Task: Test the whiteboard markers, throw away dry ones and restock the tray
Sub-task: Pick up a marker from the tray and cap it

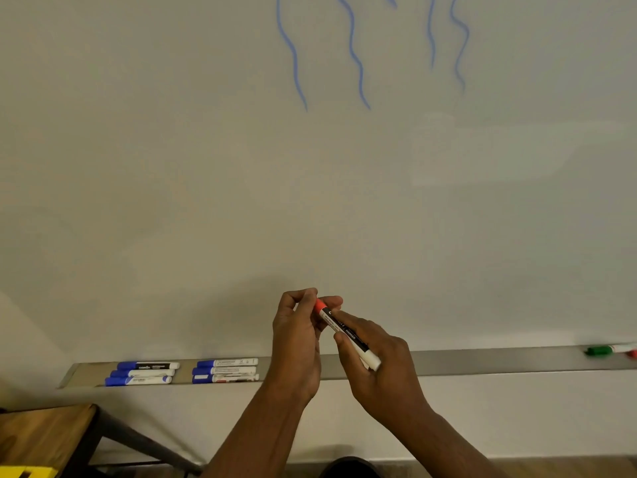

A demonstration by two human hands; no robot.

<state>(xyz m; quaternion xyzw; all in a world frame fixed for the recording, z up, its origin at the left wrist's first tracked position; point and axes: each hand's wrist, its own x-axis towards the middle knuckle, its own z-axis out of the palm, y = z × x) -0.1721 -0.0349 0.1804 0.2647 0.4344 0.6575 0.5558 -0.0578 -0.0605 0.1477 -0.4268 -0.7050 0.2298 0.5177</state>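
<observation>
I hold a white marker with a red cap (339, 326) in front of the whiteboard (206, 167), just above the grey tray (482, 362). My right hand (382, 367) grips the marker's barrel. My left hand (296, 343) pinches the red cap between thumb and fingers. Several blue-capped markers (144, 373) lie in a group at the tray's left end, and a second group of blue markers (225, 370) lies beside them. A green-capped marker (601, 350) lies at the tray's far right, with a bit of a red one (632, 354) next to it.
Several wavy blue test lines (358, 60) mark the upper board. A wooden table with a dark frame (44, 432) stands at the lower left, and something yellow (27, 472) shows at the bottom left corner.
</observation>
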